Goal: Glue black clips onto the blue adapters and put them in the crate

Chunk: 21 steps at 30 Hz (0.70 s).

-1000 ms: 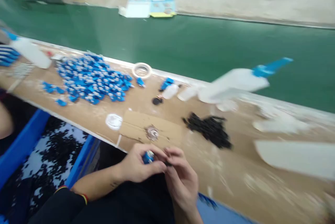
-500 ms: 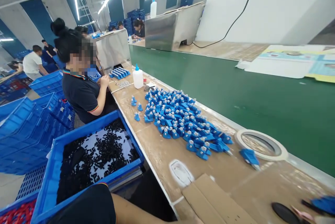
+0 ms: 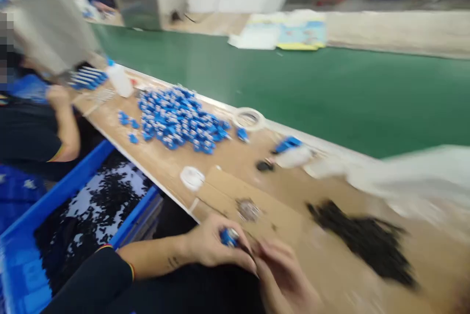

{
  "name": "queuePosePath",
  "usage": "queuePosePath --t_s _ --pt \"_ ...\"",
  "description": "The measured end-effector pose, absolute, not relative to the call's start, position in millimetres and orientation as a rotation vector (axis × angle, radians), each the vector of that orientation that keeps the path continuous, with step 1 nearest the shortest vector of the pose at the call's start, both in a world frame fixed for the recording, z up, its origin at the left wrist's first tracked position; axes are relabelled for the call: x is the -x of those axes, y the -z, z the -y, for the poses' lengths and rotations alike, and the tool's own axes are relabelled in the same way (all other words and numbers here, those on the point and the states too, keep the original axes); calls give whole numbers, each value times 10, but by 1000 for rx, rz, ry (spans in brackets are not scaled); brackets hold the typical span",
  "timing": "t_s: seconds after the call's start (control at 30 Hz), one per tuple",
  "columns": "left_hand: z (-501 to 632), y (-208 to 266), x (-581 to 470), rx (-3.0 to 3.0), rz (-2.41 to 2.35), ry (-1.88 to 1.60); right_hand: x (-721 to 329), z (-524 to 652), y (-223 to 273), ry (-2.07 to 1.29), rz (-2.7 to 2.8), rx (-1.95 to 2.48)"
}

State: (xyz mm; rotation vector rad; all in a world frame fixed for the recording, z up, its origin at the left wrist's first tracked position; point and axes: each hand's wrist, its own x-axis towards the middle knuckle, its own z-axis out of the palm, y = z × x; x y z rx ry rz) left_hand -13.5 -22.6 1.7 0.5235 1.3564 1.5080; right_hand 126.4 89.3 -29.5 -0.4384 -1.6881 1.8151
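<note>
Near the table's front edge, my left hand (image 3: pixel 211 245) is closed around a small blue plastic part (image 3: pixel 228 237) with a pale tip, which shows between thumb and fingers. Close beside it, my right hand (image 3: pixel 282 272) has its fingers pinched together against the left fingertips. Something thin and dark seems to lie between the two hands, but blur hides what it is. Behind the hands a cardboard sheet (image 3: pixel 253 196) lies on the table, with a small heap of tiny pieces (image 3: pixel 248 209) on it.
A large pile of blue parts (image 3: pixel 176 118) covers the table's far left, near a tape roll (image 3: pixel 249 119) and a white bottle (image 3: pixel 120 79). Dark strips (image 3: pixel 367 240) lie at right. A blue crate (image 3: pixel 55 191) of black pieces stands left, beside a co-worker's arm (image 3: pixel 68 123).
The view has swung right and down. Both my hands are now in sight, the left with a blue part; the dark strips have come into view at right.
</note>
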Motion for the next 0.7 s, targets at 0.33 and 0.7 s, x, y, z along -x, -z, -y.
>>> queuePosePath --t_s 0.33,0.7 --pt "78 -127 495 -1185 -1511 -1447 -992 -839 45 -2582 787 716" --pt "73 -43 548 -972 -1373 -1395 -991 -864 105 -2882 485 748"
